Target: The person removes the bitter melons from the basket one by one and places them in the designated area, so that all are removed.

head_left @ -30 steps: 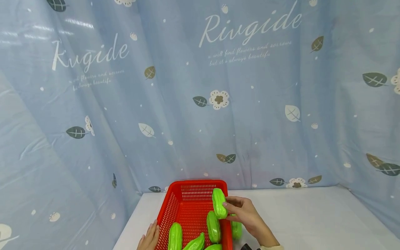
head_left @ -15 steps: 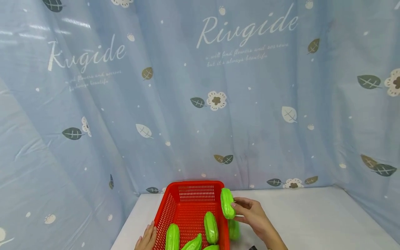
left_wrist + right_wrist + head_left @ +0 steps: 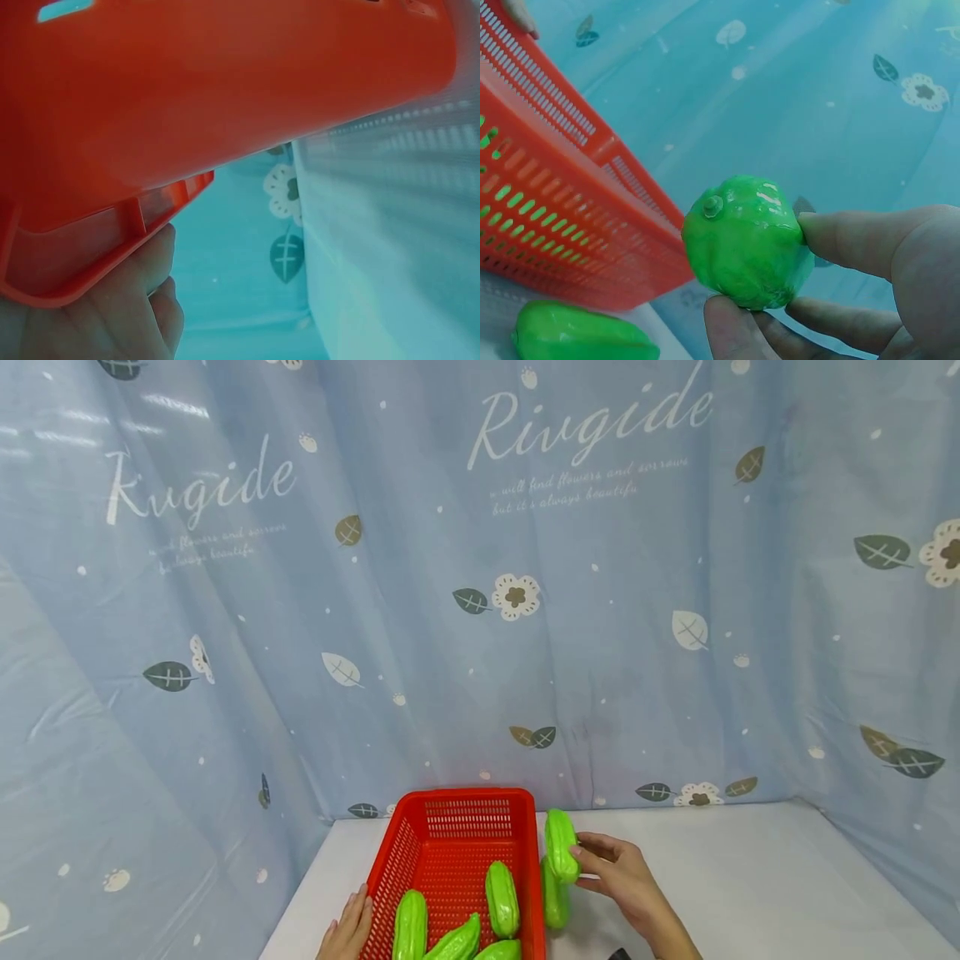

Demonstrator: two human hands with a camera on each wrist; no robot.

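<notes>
The right hand [image 3: 622,877] pinched a green gourd [image 3: 561,846], shifted from above the red basket [image 3: 450,877] to beyond its right rim, suggesting removal; the left hand [image 3: 348,927], fingers straight, touched the basket's left side.

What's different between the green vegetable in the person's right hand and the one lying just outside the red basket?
The held vegetable is up in the air, pinched by the right hand; the lying vegetable rests on the white table with no hand on it. In the right wrist view, the held vegetable shows its nubbed end, while the lying vegetable shows its long side. Both are bright green and elongated.
</notes>
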